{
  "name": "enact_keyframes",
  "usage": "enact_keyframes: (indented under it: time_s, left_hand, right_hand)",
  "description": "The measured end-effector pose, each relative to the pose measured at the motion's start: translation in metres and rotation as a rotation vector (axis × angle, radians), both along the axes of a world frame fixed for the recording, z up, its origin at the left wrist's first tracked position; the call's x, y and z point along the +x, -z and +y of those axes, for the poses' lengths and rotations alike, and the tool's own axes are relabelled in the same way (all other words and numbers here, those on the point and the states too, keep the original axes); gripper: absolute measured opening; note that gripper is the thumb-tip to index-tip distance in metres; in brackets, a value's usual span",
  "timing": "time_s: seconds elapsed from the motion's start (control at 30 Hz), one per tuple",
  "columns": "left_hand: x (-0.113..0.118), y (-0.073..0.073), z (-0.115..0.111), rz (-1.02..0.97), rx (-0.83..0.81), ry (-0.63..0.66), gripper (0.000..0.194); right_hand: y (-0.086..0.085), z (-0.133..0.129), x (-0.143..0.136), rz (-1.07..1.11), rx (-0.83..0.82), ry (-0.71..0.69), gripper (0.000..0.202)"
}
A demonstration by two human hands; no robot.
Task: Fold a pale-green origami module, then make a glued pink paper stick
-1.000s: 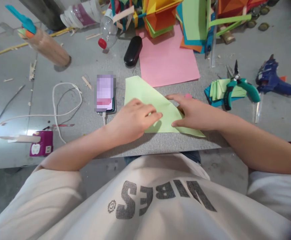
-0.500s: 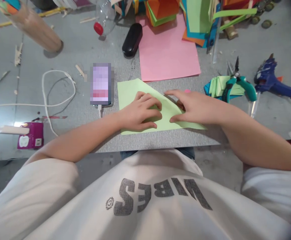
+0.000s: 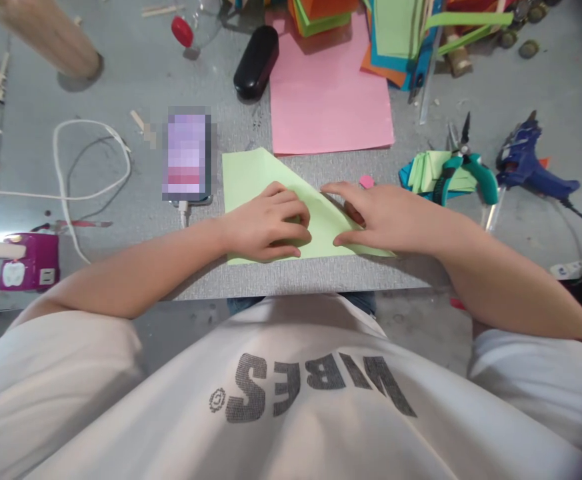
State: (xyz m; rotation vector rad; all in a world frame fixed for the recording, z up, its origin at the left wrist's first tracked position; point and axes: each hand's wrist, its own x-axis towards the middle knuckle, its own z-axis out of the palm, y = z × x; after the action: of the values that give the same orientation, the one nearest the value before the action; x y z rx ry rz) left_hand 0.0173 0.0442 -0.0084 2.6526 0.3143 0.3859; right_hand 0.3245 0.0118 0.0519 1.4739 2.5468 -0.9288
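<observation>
Observe left hand (image 3: pixel 268 223) palm down on green paper (image 3: pixel 238 193), with fingers loosely bent and spread, closed around nothing. Observe right hand (image 3: pixel 381 217) laid across the slanted edge of the same paper, with thumb and forefinger set wide apart, forefinger higher and thumb lower. Cannot tell of any pinch beneath the right palm; hidden from above.

Locate the paper flat or nearly flat on the near part of the desk (image 3: pixel 301 275), close to the front edge. Treat the slanted edge as a probable fold. Expect very little weight, easy bending and ready marking by stray creases. Expect light sliding under a sideways push; steady with spread fingers over the broad left part. Take hold along the slanted edge, between thumb and forefinger. Avoid lifting by the narrow lower right tip, probably quickest to buckle.

Note a pink dot (image 3: pixel 366 181) just beside the right hand. Farther right, note pliers (image 3: pixel 485 183) on small paper pieces (image 3: pixel 427 172), then a glue gun (image 3: pixel 531 157). To the left, note a phone (image 3: pixel 188 157). Beyond the green paper, note pink paper (image 3: pixel 331 100) and a black case (image 3: pixel 257 63).
</observation>
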Motion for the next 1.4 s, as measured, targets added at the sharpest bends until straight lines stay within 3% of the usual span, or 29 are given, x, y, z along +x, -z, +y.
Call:
enact_keyframes:
  time_s: [0.2, 0.47, 0.87, 1.4]
  left_hand:
    - [-0.002, 0.000, 0.000, -0.039, 0.066, 0.023, 0.034]
    - [-0.002, -0.003, 0.001, 0.041, 0.077, 0.086, 0.030]
    - [-0.002, -0.005, 0.002, 0.087, 0.139, 0.103, 0.039]
    - [-0.001, -0.002, 0.004, 0.098, 0.138, 0.099, 0.049]
  right_hand:
    - [-0.007, -0.001, 0.009, -0.143, 0.037, -0.066, 0.090]
    - [-0.008, 0.000, 0.009, -0.168, 0.040, -0.095, 0.085]
    - [-0.017, 0.000, 0.016, -0.211, -0.047, -0.067, 0.059]
    - [-0.019, 0.007, 0.028, -0.237, -0.086, -0.065, 0.084]
